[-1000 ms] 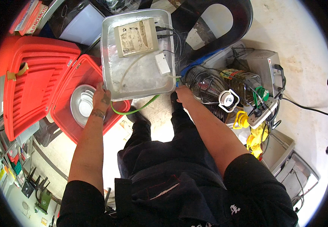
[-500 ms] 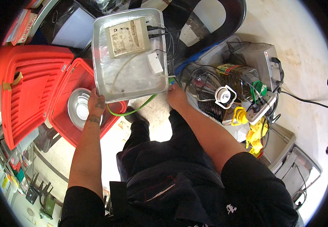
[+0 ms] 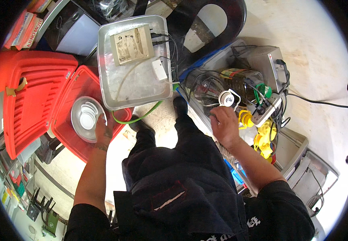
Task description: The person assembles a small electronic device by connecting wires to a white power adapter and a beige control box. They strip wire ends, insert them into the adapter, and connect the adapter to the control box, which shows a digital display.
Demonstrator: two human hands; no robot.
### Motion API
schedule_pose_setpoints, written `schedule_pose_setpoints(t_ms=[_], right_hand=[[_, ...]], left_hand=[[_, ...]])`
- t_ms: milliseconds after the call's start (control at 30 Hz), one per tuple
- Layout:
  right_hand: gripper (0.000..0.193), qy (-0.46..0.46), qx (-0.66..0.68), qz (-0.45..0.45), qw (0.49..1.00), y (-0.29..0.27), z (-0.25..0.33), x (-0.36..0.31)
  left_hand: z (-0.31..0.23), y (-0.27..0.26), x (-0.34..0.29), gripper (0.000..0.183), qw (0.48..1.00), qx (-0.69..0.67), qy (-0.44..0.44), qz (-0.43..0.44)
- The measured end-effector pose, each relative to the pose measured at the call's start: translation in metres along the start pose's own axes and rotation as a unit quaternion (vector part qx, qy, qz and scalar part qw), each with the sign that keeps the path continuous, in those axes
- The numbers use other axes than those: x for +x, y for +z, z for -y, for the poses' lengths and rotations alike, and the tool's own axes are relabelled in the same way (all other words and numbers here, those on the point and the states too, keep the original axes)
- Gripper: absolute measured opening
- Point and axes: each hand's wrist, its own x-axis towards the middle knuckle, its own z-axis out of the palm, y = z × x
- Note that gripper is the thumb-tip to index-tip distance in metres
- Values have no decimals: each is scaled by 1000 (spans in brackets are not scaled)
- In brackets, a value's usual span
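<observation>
Reading the view as a dial, the left hand (image 3: 103, 130) sits at nine o'clock, its fingers by the four-o'clock rim of a metal bowl (image 3: 77, 116) inside an open red plastic bin (image 3: 71, 90); I cannot tell whether they grip that rim. Small white dishes (image 3: 87, 119) lie loose in the bowl, so any pull there would be best kept slow and level. At three o'clock the right hand (image 3: 226, 125) is loosely bent near the white cap (image 3: 226, 99) of a clear plastic bottle; nothing shows in its fingers, and contact is unclear. They would do well to avoid the cords around the power strip (image 3: 268, 110). At eleven o'clock an aluminium pan (image 3: 142, 86) carries a beige box (image 3: 132, 45) and a white adapter (image 3: 159, 70); slack in their cables would matter if it shifted.
</observation>
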Motion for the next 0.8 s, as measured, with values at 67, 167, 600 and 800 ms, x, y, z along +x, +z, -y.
schedule_pose_setpoints(t_ms=[67, 167, 600, 800], right_hand=[[24, -20, -30, -41, 999, -18, 1, 12], [25, -58, -65, -89, 992, -35, -4, 34], [24, -159, -333, 271, 889, 85, -26, 130], [22, -188, -270, 316, 890, 40, -7, 124]], left_hand=[[23, 13, -6, 52, 995, -75, 35, 48], [45, 28, -31, 37, 991, 12, 87, 101], [-39, 23, -62, 32, 966, -103, 200, 126], [-38, 30, -49, 35, 967, -106, 219, 82]])
